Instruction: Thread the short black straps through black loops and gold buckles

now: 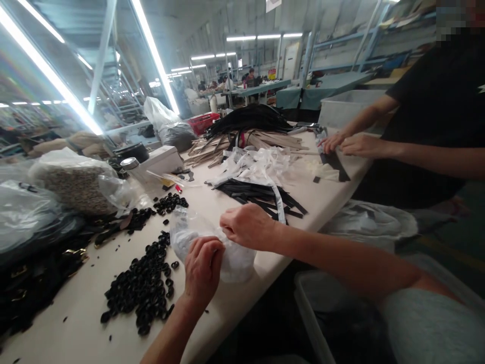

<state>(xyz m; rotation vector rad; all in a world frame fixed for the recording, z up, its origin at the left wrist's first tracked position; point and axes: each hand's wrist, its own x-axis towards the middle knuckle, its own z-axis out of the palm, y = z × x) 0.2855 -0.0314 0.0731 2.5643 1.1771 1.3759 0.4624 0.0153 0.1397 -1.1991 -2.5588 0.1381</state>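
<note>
A clear plastic bag [238, 265] with white contents rests near the table's front edge. My left hand [203, 265] is closed on the near side of its top, fingers curled in. Just beyond it, my right hand [246, 226] pinches the bag too, its knuckles facing up. What the bag holds is too blurred to name. Left of the bag lies a heap of small black rings [140, 285], with a smaller pile of black rings [170, 202] farther back. Black strips [261, 194] lie beyond my right hand, beside a tangle of white strips [253, 164].
Across the table's right corner, a co-worker's hands [348, 144] handle a dark strip. Filled plastic bags [71, 182] stand at the left. A steel-lidded jar [131, 164] and bundled strips [246, 121] are at the back. Below the right edge is a plastic bin [312, 308].
</note>
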